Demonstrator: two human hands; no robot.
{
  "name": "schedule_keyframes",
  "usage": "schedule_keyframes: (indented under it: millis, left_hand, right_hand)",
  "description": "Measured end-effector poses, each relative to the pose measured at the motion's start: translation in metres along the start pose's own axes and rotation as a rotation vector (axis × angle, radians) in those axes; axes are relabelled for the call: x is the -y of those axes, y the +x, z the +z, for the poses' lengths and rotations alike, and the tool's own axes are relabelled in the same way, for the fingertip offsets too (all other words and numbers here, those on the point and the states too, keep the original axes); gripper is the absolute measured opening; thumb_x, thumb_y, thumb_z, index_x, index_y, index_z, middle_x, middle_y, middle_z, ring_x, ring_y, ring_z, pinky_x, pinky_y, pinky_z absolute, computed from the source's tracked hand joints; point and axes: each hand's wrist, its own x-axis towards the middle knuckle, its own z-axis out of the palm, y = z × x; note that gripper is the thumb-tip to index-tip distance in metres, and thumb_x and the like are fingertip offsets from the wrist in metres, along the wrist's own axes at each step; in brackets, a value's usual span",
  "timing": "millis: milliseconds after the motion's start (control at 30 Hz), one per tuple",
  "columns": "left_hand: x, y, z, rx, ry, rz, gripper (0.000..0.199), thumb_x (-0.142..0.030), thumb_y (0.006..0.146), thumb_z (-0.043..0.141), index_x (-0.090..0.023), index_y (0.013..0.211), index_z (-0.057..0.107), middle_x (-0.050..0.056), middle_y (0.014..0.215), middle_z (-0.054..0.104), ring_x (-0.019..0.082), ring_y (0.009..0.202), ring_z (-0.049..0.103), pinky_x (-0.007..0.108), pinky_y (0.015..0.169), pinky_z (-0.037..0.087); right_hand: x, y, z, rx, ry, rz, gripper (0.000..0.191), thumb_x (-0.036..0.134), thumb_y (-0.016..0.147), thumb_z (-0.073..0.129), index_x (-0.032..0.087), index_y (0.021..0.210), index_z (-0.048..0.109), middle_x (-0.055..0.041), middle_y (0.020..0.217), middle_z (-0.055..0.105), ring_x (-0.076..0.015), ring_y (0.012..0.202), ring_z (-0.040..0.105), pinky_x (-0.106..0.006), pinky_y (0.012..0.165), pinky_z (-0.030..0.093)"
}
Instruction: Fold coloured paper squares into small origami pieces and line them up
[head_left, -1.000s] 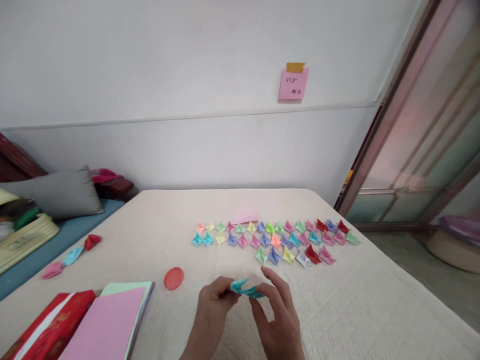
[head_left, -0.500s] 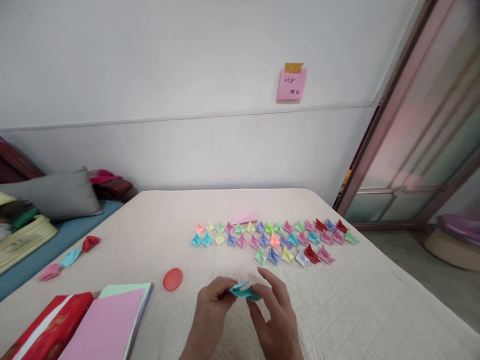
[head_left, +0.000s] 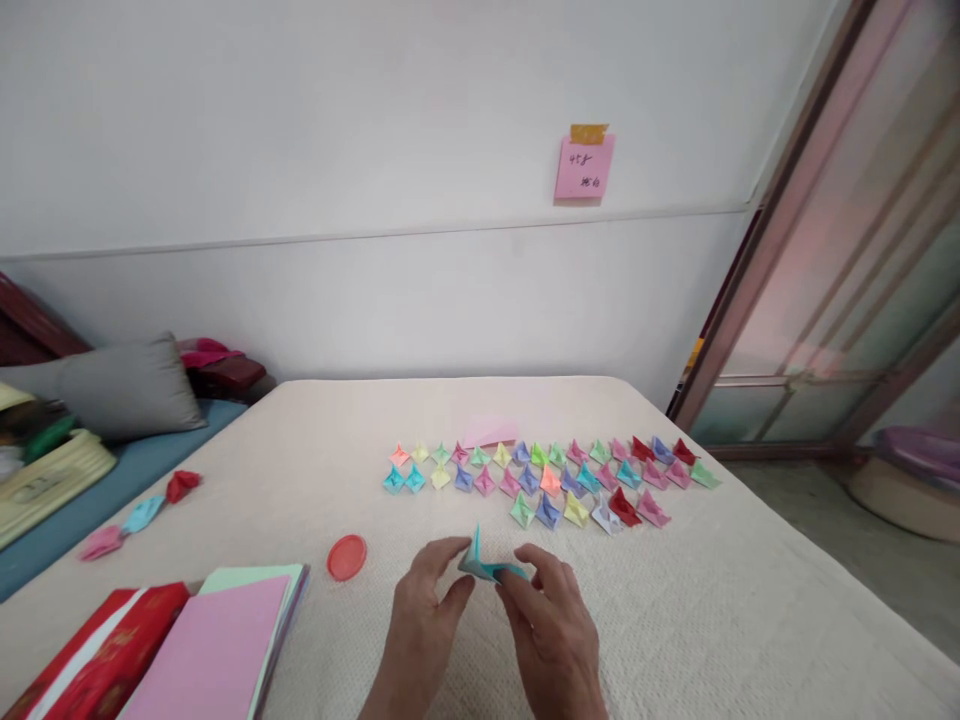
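Note:
Between my hands, above the near middle of the cloth-covered table (head_left: 675, 620), is a folded turquoise paper (head_left: 477, 562) with one pointed flap standing up. My left hand (head_left: 431, 600) pinches its left side between thumb and fingers. On the right end, the thumb and fingers of my right hand (head_left: 551, 615) grip the paper, partly covering it. Beyond my hands, small folded paper boats (head_left: 550, 480) of many colours stand in three rows. A red round lid (head_left: 346, 557) lies to the left of my hands.
At the near left are a stack of coloured paper (head_left: 210, 645) and a red packet (head_left: 112, 650). Several crumpled papers (head_left: 142, 514) lie by the left edge. A flat pink paper (head_left: 490, 434) sits behind the boats. A pink note (head_left: 585, 168) is taped to the wall.
The turquoise paper has opened up, its left flap now pointing upward. My right fingers have curled in over its right end, and my left fingers have shifted up along its left side.

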Motion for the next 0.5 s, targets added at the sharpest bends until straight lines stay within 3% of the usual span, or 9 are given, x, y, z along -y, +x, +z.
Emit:
schedule_keyframes:
  millis: [67,200,333,500]
  left_hand:
    - [-0.005,-0.001,-0.003,-0.001,-0.002,0.029,0.028,-0.025,0.081,0.058,-0.025,0.108,0.065,0.005,0.11,0.066,0.022,0.103,0.057,0.03,0.091,0.041]
    - [-0.012,-0.002,-0.006,0.117,-0.051,0.039,0.027,-0.034,0.089,0.05,-0.022,0.108,0.065,0.004,0.1,0.069,0.019,0.089,0.06,0.027,0.079,0.045]
    - [-0.012,-0.003,-0.007,0.15,-0.092,0.018,0.032,-0.038,0.09,0.047,-0.019,0.106,0.067,0.003,0.086,0.07,0.018,0.08,0.06,0.025,0.073,0.045]
    - [-0.01,-0.003,-0.01,0.19,-0.23,-0.097,0.039,-0.04,0.093,0.039,-0.018,0.099,0.07,0.005,0.092,0.072,0.02,0.087,0.063,0.03,0.082,0.047]
  right_hand:
    - [0.002,0.0,0.0,0.057,-0.01,0.063,0.019,0.021,0.09,0.047,0.024,0.087,0.066,-0.0088,0.094,0.061,-0.0198,0.074,0.059,-0.03,0.061,0.049]
    - [0.003,-0.002,0.001,0.16,0.066,0.119,0.024,0.02,0.092,0.041,0.021,0.088,0.065,-0.0071,0.085,0.063,-0.0165,0.066,0.062,-0.024,0.055,0.048]
    - [0.001,-0.003,0.002,0.162,0.173,0.048,0.026,0.015,0.091,0.04,0.021,0.098,0.065,-0.0083,0.096,0.068,-0.0169,0.074,0.067,-0.023,0.061,0.051]
    - [-0.003,-0.006,0.003,0.176,0.167,-0.092,0.03,0.01,0.09,0.04,0.02,0.103,0.064,-0.0109,0.102,0.069,-0.0191,0.084,0.068,-0.026,0.068,0.054]
